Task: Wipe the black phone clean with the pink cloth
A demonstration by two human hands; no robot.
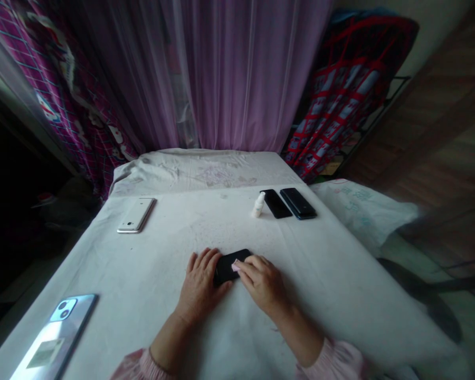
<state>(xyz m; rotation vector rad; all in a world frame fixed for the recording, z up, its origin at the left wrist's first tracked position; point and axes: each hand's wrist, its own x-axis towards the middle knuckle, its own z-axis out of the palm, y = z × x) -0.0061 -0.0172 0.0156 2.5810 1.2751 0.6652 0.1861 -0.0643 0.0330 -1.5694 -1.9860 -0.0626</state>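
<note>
A black phone (pixel 224 269) lies on the white-covered table, its dark face up. My left hand (pixel 200 279) grips its left end, thumb along the near edge and fingers at the far side. Pinched in the fingertips of my right hand (pixel 265 285) is a small pink cloth (pixel 236 265), pressed against the phone's dark face. Part of the phone's right end is hidden under my right fingers. Beyond my hands stands a small white spray bottle (pixel 258 206), upright.
Right of the bottle lie a black phone (pixel 277 203) and a stack of dark phones (pixel 298 203). A white phone (pixel 136 215) rests at the left, and a silver-blue phone (pixel 59 338) at the near left. Purple curtains (pixel 237 74) hang behind the table (pixel 174 232).
</note>
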